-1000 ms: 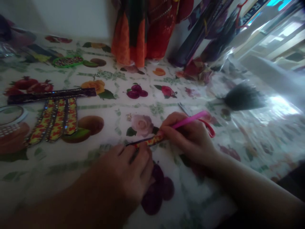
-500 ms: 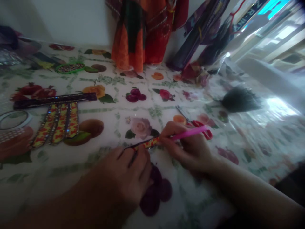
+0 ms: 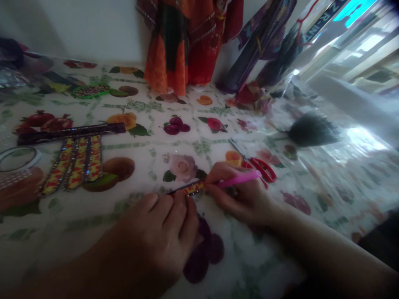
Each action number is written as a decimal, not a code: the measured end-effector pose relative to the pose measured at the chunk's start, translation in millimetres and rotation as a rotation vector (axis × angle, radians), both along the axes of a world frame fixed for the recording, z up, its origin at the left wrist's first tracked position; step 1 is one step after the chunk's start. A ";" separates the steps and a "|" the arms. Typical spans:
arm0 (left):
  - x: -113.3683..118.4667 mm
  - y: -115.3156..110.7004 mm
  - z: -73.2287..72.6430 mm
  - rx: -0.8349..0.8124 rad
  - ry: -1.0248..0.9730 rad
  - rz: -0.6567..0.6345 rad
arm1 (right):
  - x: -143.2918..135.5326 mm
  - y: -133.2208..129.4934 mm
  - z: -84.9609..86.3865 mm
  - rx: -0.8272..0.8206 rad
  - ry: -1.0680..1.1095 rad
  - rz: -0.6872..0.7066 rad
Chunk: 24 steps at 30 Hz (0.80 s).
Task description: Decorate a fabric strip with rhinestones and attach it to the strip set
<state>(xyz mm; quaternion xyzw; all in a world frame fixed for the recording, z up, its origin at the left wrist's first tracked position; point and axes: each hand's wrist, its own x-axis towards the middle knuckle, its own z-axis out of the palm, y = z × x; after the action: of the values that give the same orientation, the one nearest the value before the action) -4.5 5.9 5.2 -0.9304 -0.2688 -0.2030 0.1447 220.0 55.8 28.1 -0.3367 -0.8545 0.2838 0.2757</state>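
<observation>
My left hand (image 3: pixel 165 232) is closed on the near end of a narrow patterned strip (image 3: pixel 193 188), yellow and red with a dark beaded edge. At the strip's far end my right hand (image 3: pixel 240 191) pinches a pink pen-like tool (image 3: pixel 240 179), its tip hidden by the fingers. Red-handled scissors (image 3: pixel 262 168) lie just beyond my right hand. To the left, several similar yellow-and-red strips (image 3: pixel 79 164) lie side by side below a dark beaded band (image 3: pixel 71 133).
A roll of white tape (image 3: pixel 18 160) lies at the left edge. Farther back are a green tray of beads (image 3: pixel 92 90) and dressed figures (image 3: pixel 187 50) by the wall. A dark brush-like bundle (image 3: pixel 313 129) lies at right on the flowered tablecloth (image 3: pixel 140 232).
The pink tool has shifted left and slightly down with my right hand. My left fingers have curled in closer over the strip. More of the scissors' handles shows.
</observation>
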 end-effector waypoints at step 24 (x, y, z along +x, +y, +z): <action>2.3 2.7 -5.8 0.008 0.027 0.056 | -25.5 51.8 -6.7 -0.007 -0.041 -0.180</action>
<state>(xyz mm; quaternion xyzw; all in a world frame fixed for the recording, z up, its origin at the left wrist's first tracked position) -2.3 8.6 -0.5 -0.9246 -0.2918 -0.1875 0.1576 194.5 107.6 21.4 -0.4190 -0.8251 0.2540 0.2813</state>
